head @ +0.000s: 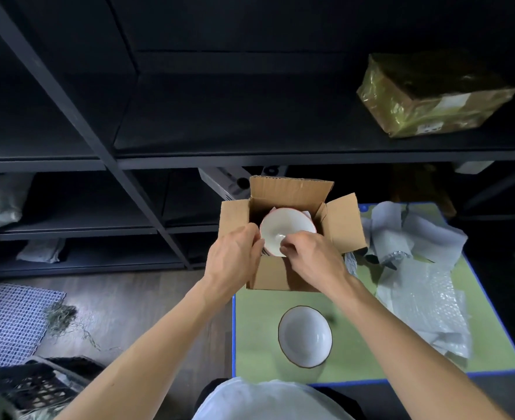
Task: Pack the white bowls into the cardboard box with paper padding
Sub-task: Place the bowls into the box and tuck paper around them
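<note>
Gripping the left rim of a tilted white bowl with curled fingers of the left hand, pinching its near rim with the right hand, in the mouth of the open cardboard box. On the green table near the box, a second white bowl, upright; to the right, crumpled paper.

Black metal shelving spans 9 to 3 o'clock and is dimly lit. A film-wrapped parcel sits on a shelf at 1 o'clock. The wood-look floor at 8 o'clock bears a white mesh mat, loose straw and a black crate. A green-topped, blue-edged table stands at 5 o'clock.
</note>
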The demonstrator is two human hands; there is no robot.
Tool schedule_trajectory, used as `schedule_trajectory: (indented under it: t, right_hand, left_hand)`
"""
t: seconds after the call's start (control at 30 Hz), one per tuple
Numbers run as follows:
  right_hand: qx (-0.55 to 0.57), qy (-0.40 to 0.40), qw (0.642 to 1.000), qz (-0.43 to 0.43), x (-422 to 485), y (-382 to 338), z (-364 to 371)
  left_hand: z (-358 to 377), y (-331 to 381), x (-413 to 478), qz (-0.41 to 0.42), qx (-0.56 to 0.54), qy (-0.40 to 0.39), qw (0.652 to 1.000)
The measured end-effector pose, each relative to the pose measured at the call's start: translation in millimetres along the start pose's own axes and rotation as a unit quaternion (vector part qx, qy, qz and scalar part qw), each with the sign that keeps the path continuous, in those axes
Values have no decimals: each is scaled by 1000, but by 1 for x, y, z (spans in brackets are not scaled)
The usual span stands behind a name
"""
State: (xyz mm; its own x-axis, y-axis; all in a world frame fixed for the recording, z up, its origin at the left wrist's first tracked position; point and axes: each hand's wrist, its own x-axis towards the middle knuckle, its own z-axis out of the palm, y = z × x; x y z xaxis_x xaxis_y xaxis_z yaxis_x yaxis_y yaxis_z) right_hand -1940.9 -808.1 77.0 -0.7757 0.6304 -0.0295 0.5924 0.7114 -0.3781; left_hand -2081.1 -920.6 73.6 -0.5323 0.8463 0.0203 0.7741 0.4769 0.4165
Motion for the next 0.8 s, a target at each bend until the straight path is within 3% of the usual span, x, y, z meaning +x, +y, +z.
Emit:
schedule_trajectory:
  t: [0.2,0.37,0.5,0.8]
  right_hand:
    - [31,39,999,-1,-38,25,-23]
    - [21,25,999,26,-82,54,-24]
    - [26,22,996,84,-115,83,-19]
    - [-8,-33,973,230,-165,154,-14]
  left_hand:
    - [13,33,-17,74,-36,-20,996]
    - [34,61,-36,148,-40,-59,986]
    - [54,88,-51,186,-49,-122,974]
    - [96,160,-45,273,-64,-149,948]
